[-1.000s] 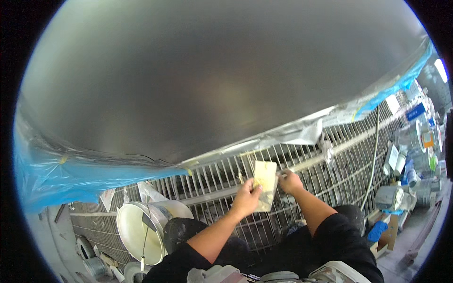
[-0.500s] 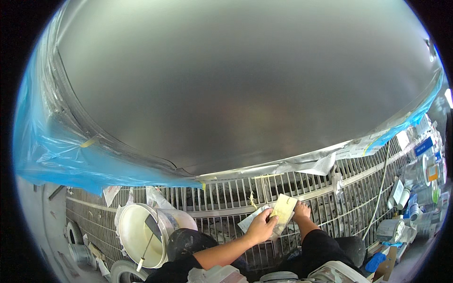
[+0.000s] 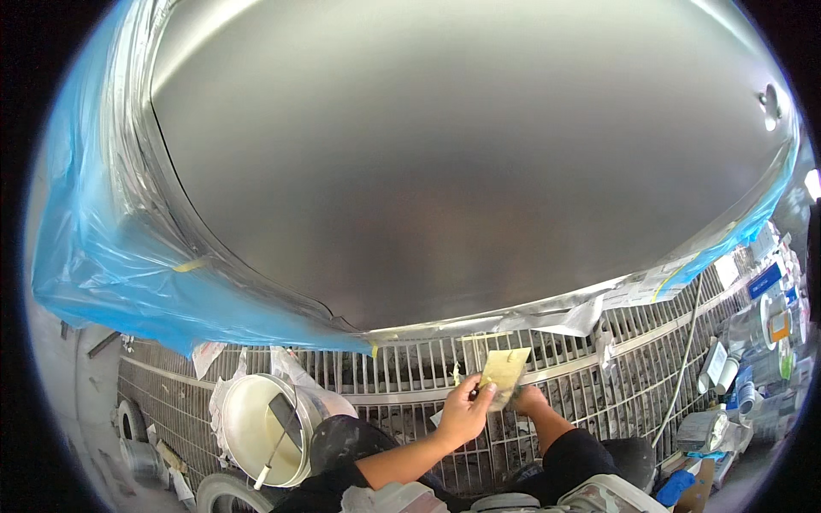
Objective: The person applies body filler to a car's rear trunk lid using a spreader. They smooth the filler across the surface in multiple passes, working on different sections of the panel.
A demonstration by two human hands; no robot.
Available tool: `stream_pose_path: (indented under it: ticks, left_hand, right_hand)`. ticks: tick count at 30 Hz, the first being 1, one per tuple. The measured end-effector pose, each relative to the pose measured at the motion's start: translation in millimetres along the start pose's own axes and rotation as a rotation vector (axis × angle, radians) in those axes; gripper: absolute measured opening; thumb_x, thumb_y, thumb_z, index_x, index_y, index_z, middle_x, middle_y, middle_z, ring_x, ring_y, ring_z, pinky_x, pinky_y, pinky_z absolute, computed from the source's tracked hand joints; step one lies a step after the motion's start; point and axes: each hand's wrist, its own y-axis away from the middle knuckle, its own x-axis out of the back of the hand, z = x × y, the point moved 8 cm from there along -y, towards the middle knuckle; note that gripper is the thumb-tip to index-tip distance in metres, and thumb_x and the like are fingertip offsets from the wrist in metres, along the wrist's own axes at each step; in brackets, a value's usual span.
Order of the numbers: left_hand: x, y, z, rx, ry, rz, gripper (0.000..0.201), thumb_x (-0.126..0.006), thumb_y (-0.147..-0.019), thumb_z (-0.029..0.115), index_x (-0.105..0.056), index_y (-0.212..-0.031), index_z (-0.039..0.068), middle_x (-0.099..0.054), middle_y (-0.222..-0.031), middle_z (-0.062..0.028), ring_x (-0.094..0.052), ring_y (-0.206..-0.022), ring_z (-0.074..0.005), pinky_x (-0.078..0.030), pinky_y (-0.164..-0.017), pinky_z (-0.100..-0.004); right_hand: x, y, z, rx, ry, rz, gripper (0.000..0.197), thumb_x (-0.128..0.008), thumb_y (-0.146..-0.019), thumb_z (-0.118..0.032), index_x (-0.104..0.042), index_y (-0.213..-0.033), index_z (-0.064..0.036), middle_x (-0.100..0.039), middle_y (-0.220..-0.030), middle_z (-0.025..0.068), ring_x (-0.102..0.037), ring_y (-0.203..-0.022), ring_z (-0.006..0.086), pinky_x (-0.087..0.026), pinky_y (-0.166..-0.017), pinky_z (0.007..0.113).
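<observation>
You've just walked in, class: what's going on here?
A person's left hand grips a flat yellow rectangular piece by its lower left side, over a floor grating. The right hand is beside its lower right edge; whether it touches is unclear. A white bucket stands to the left. In front is a large grey panel with blue plastic sheeting around its edge.

There are two hands (image 3: pixel 466 414) (image 3: pixel 532 400), one yellow piece (image 3: pixel 505 368), one white bucket (image 3: pixel 248 432).

Plastic-masked panel (image 3: pixel 462 162), grated floor (image 3: pixel 633 339) and, probably, paint cans (image 3: pixel 705 431) mark a workshop.
</observation>
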Motion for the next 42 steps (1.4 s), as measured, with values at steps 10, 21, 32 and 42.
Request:
stream_pose_path:
  ticks: [10,21,32,42]
  left_hand:
    - [13,21,40,-0.026,0.341,0.303,0.024,-0.06,-0.109,0.018,-0.063,-0.124,0.0,-0.071,-0.115,-0.006,-0.065,-0.102,-0.0112,-0.053,-0.09,-0.0288]
    - [-31,42,119,-0.074,0.369,0.451,0.023,-0.055,-0.109,0.015,-0.062,-0.127,0.002,-0.071,-0.116,-0.0061,-0.067,-0.101,-0.0147,-0.055,-0.089,-0.032]
    - [-99,23,207,-0.251,0.069,0.269,0.027,-0.06,-0.109,0.014,-0.064,-0.13,-0.003,-0.072,-0.118,-0.0056,-0.065,-0.105,-0.0103,-0.051,-0.094,-0.0273]
    - [-117,16,251,-0.183,-0.062,0.194,0.021,-0.067,-0.102,0.004,-0.074,-0.12,-0.004,-0.074,-0.107,-0.0045,-0.064,-0.095,-0.0073,-0.052,-0.083,-0.025]
  right_hand:
    - [165,262,-108,0.72,-0.711,-0.357,0.031,-0.075,-0.097,-0.016,-0.071,-0.127,-0.0061,-0.076,-0.115,0.0051,-0.066,-0.102,0.013,-0.05,-0.1,0.033]
    - [166,321,-100,0.81,-1.071,0.06,0.031,-0.07,-0.1,-0.017,-0.067,-0.127,-0.0023,-0.076,-0.108,0.0174,-0.071,-0.097,0.0199,-0.054,-0.089,0.035]
    - [269,305,2,0.727,-1.737,-0.025,0.027,-0.07,-0.1,-0.005,-0.065,-0.127,-0.0003,-0.074,-0.115,0.0069,-0.069,-0.102,0.0135,-0.057,-0.091,0.032]
    - [418,373,-8,1.051,-0.922,0.908,0.026,-0.075,-0.087,0.004,-0.071,-0.113,0.0014,-0.073,-0.105,0.0136,-0.071,-0.093,0.023,-0.057,-0.083,0.033]
